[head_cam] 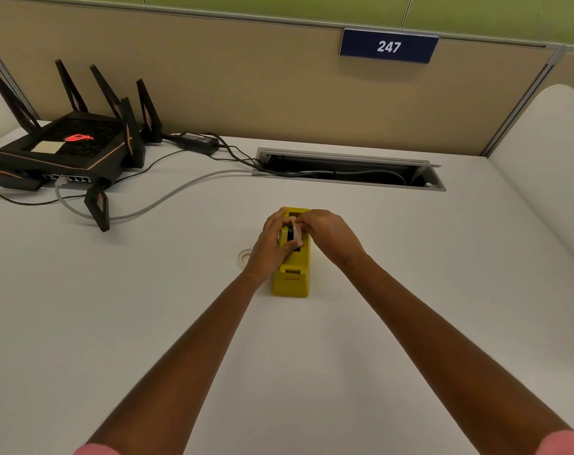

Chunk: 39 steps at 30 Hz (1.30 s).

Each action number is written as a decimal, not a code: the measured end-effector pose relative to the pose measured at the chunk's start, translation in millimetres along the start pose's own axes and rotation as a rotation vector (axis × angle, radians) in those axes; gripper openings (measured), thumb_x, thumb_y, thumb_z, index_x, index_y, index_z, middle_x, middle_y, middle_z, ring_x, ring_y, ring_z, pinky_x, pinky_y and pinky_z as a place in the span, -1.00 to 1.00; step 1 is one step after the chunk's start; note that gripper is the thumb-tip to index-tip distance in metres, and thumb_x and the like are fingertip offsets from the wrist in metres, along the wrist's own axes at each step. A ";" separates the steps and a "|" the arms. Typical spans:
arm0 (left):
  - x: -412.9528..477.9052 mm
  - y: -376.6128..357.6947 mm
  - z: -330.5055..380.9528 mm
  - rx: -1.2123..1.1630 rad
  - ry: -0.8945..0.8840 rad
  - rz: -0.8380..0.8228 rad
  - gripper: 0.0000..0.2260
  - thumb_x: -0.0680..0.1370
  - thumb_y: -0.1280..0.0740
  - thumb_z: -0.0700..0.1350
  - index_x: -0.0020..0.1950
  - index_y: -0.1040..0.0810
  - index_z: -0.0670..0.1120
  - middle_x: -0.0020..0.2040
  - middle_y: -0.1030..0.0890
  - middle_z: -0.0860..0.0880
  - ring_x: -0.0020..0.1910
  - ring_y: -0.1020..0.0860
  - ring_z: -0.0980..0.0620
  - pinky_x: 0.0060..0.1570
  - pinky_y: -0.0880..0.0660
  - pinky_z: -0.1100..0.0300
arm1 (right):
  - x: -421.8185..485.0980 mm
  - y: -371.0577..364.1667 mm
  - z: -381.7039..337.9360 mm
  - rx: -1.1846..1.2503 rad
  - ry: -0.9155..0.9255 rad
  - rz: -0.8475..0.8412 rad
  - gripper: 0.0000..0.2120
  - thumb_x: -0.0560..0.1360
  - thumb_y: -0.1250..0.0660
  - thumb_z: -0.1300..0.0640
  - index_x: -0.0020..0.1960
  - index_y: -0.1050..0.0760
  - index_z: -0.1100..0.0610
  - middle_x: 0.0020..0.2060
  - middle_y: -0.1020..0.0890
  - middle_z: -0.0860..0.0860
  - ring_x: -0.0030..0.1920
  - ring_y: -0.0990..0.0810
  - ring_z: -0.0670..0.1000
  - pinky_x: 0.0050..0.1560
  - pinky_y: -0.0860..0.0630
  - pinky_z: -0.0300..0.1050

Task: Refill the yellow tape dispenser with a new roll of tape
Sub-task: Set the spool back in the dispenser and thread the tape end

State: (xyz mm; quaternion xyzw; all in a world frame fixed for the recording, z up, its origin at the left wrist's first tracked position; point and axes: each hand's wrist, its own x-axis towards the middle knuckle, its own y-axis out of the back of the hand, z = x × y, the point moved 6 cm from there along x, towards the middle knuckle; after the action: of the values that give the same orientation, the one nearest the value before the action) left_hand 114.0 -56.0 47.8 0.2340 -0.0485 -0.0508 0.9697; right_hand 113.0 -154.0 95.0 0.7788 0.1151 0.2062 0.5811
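- Head view: our left hand [268,244] grips the new tape roll [290,232] in the yellow tape dispenser [291,277] mid-desk [410,290].
- Our right hand [328,233] pinches the tape's end.
- We think the next move is pulling the tape toward the cutter.
- An empty ring [244,256] lies beside it.

The tape dispenser [291,274] was set near the middle of the desk [410,290]; the left hand [272,246] was laid against its left side and the right hand [331,234] over its top; a tape ring [243,257] lay just left of it; the router [62,146] was placed far left, the cable tray [348,172] behind.
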 end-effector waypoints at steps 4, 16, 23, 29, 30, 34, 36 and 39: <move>-0.5 -0.3 0.7 -0.006 -0.005 0.001 -0.48 0.48 -0.32 -0.16 0.39 -0.21 -0.16 0.48 -0.18 -0.13 0.42 -0.23 -0.11 0.32 -0.29 0.04 | 0.3 -2.5 -1.2 -0.030 0.000 -0.003 -0.75 0.53 -0.23 0.17 0.17 -0.45 0.25 0.12 -0.59 0.21 0.11 -0.54 0.16 0.09 -0.49 -0.06; -1.2 -0.3 1.2 -0.004 -0.018 0.008 -0.53 0.48 -0.31 -0.16 0.35 -0.27 -0.18 0.48 -0.19 -0.12 0.42 -0.24 -0.09 0.34 -0.28 0.06 | -2.6 -10.8 -3.7 -0.160 0.018 0.023 -0.69 0.56 -0.18 0.16 0.26 -0.34 0.26 0.21 -0.50 0.20 0.21 -0.46 0.13 0.12 -0.48 -0.05; -1.0 0.0 1.2 -0.007 -0.024 0.007 -0.52 0.48 -0.32 -0.16 0.36 -0.25 -0.18 0.48 -0.19 -0.12 0.42 -0.23 -0.10 0.33 -0.29 0.04 | 4.8 -4.7 1.1 0.008 -0.062 0.041 -0.75 0.54 -0.22 0.17 0.17 -0.44 0.26 0.13 -0.57 0.22 0.13 -0.52 0.15 0.12 -0.46 -0.07; 0.0 -0.5 -1.4 -0.012 -0.018 0.004 -0.50 0.48 -0.32 -0.16 0.37 -0.23 -0.18 0.47 -0.19 -0.13 0.42 -0.23 -0.10 0.33 -0.29 0.05 | 10.0 -1.9 5.0 0.006 -0.037 -0.079 -0.79 0.54 -0.21 0.20 0.10 -0.51 0.25 0.06 -0.61 0.22 0.04 -0.56 0.16 0.04 -0.48 -0.06; -0.1 -0.6 -1.1 -0.015 -0.020 0.004 -0.50 0.48 -0.32 -0.16 0.37 -0.24 -0.17 0.47 -0.19 -0.13 0.42 -0.23 -0.10 0.33 -0.29 0.04 | 10.1 -1.9 4.6 -0.016 -0.027 -0.090 -0.79 0.54 -0.21 0.19 0.11 -0.51 0.24 0.07 -0.61 0.21 0.04 -0.56 0.16 0.05 -0.48 -0.06; 0.0 -0.4 -1.7 -0.015 -0.021 0.002 -0.49 0.48 -0.32 -0.15 0.38 -0.23 -0.16 0.47 -0.19 -0.12 0.42 -0.24 -0.11 0.32 -0.30 0.03 | 11.6 2.7 3.2 -0.041 0.011 -0.142 -0.76 0.57 -0.16 0.18 0.14 -0.50 0.25 0.09 -0.61 0.21 0.06 -0.56 0.16 0.09 -0.48 -0.05; 0.6 -0.5 -2.3 -0.012 -0.016 0.001 -0.49 0.48 -0.32 -0.15 0.38 -0.22 -0.16 0.47 -0.19 -0.13 0.42 -0.24 -0.11 0.32 -0.30 0.03 | 14.0 6.1 4.2 -0.014 0.005 -0.188 -0.74 0.58 -0.14 0.17 0.15 -0.49 0.26 0.10 -0.61 0.20 0.08 -0.56 0.16 0.11 -0.48 -0.05; 1.1 -0.8 -3.0 -0.008 -0.010 0.001 -0.47 0.48 -0.32 -0.15 0.39 -0.20 -0.16 0.48 -0.18 -0.13 0.42 -0.24 -0.11 0.32 -0.30 0.04 | 18.3 9.5 3.9 -0.015 0.033 -0.253 -0.74 0.58 -0.14 0.17 0.16 -0.49 0.26 0.10 -0.61 0.20 0.08 -0.56 0.16 0.12 -0.47 -0.08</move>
State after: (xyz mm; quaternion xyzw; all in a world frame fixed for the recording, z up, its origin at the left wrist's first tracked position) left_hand 115.4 -55.5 44.9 0.2297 -0.0534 -0.0515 0.9704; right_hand 130.5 -152.5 106.5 0.7501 0.2204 0.1450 0.6065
